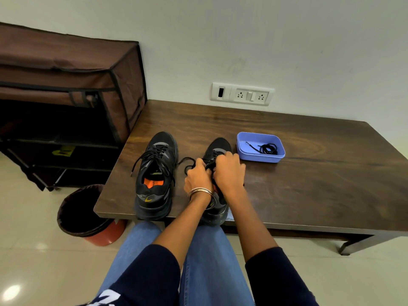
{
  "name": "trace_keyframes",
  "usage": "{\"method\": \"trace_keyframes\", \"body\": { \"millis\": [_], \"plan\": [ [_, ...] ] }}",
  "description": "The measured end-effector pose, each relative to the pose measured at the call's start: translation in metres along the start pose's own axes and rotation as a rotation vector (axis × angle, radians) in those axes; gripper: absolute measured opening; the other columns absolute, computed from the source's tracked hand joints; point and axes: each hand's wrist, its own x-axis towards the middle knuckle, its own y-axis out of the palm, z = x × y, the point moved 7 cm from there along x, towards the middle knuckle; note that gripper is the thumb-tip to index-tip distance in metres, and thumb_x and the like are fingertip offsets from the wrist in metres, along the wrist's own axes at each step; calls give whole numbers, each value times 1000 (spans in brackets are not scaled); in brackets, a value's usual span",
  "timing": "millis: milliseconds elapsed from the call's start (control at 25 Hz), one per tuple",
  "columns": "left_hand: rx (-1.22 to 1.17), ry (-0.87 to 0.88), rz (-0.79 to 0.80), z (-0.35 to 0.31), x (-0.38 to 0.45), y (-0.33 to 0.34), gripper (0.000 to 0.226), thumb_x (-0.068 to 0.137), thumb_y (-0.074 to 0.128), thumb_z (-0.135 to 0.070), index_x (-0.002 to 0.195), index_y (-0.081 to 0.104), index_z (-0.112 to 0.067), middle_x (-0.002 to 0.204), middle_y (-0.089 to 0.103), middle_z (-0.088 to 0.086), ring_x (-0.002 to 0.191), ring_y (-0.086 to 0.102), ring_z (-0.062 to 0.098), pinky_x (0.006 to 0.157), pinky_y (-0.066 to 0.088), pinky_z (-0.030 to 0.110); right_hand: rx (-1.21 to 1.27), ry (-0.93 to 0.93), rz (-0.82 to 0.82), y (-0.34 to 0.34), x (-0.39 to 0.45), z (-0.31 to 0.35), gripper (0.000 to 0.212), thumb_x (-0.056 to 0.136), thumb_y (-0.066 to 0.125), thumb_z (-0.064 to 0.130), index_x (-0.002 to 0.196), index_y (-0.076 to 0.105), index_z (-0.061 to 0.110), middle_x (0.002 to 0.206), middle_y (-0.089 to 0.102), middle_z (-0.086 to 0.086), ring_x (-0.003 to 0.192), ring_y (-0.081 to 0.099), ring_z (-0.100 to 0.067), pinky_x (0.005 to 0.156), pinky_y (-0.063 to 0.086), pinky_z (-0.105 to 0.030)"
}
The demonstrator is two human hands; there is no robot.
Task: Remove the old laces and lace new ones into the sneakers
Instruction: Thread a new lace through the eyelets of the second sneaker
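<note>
On the dark wooden table (pixel 287 184), the right sneaker (pixel 217 151) is worked by both hands: its black lace (pixel 187 161) is gripped by the left hand (pixel 197 180) and right hand (pixel 228 171). New laces (pixel 268 149) lie coiled in the blue tray (pixel 260 157), beside it.

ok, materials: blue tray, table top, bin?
Blue tray: looks like moulded plastic, matte, with rounded corners and one even colour. Table top: wood or wood-look laminate, dark with visible grain and a slight sheen; which one is unclear. Bin: glossy red-orange shell, plastic or painted metal, lined with a dark crinkled bag, probably thin plastic film.
</note>
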Motion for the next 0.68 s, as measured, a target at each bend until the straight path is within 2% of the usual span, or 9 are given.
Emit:
{"method": "trace_keyframes", "body": {
  "millis": [120, 200, 280, 360, 400, 480, 560, 600, 680],
  "plan": [
    [5, 11, -28, 2, 2, 0, 14, 94, 50, -30, 102, 52, -19, 98, 60, 13, 81, 55, 30, 61, 37, 36, 70, 3, -52, 12, 2, -5, 16, 90, 53, 12, 99, 64, 6, 117, 52, -12, 107, 51, -30, 76, 46, -39],
    [-9, -6, -38, 5, 3, 1, 13, 93, 52, -32, 100, 54, -20, 96, 61, 12, 81, 56, 30, 60, 36, 35, 321, 97, -156, 7, -3, -20, 12, 85, 56, 10, 87, 68, 8, 101, 61, -9, 93, 60, -27, 74, 48, -35],
    [-15, -10, -44, 5, 4, 2, 14, 93, 53, -33, 99, 54, -20, 94, 61, 12, 84, 58, 31, 61, 38, 35, 892, 380, -291, 1, -14, -50, 16, 83, 54, 2, 79, 67, 9, 85, 68, -8, 78, 68, -22, 77, 56, -39],
    [-29, -10, -47, 5, 4, 2, 14, 93, 54, -33, 98, 55, -19, 93, 61, 11, 83, 58, 31, 61, 39, 35, 1492, 642, -443, 6, -36, -69, 15, 89, 49, -3, 83, 61, 5, 83, 64, -13, 69, 68, -21, 72, 60, -45],
    [-31, -10, -48, 5, 4, 1, 14, 93, 54, -32, 97, 55, -19, 93, 61, 11, 82, 58, 30, 61, 39, 35, 1564, 706, -532, 4, -46, -73, 11, 92, 49, -1, 87, 58, 4, 86, 61, -15, 72, 66, -22, 72, 60, -45],
    [-30, -11, -51, 5, 3, 2, 13, 93, 54, -32, 97, 55, -20, 92, 61, 10, 81, 58, 29, 61, 39, 35, 1158, 731, -637, -14, -58, -74, 9, 92, 54, 4, 99, 57, 6, 101, 58, -14, 93, 58, -25, 84, 51, -42],
    [-39, -12, -51, 5, 3, 3, 13, 93, 54, -32, 96, 55, -20, 92, 61, 10, 80, 58, 29, 61, 41, 35, 650, 625, -597, -29, -51, -63, 32, 86, 59, 6, 118, 55, 9, 123, 50, -11, 116, 43, -29, 92, 36, -42],
    [-37, -11, -47, 5, 3, 3, 13, 92, 54, -32, 96, 55, -20, 92, 61, 10, 80, 57, 29, 61, 41, 35, 506, 504, -526, -31, -40, -53, 37, 86, 60, 8, 122, 55, 13, 127, 47, -8, 121, 38, -28, 94, 33, -43],
    [-30, -12, -44, 5, 3, 2, 13, 92, 54, -33, 97, 54, -21, 92, 60, 11, 76, 53, 28, 60, 37, 35, 272, 262, -276, -16, -16, -25, 29, 88, 60, 14, 118, 61, 16, 128, 46, -5, 122, 36, -26, 97, 32, -44]
  ]
}}
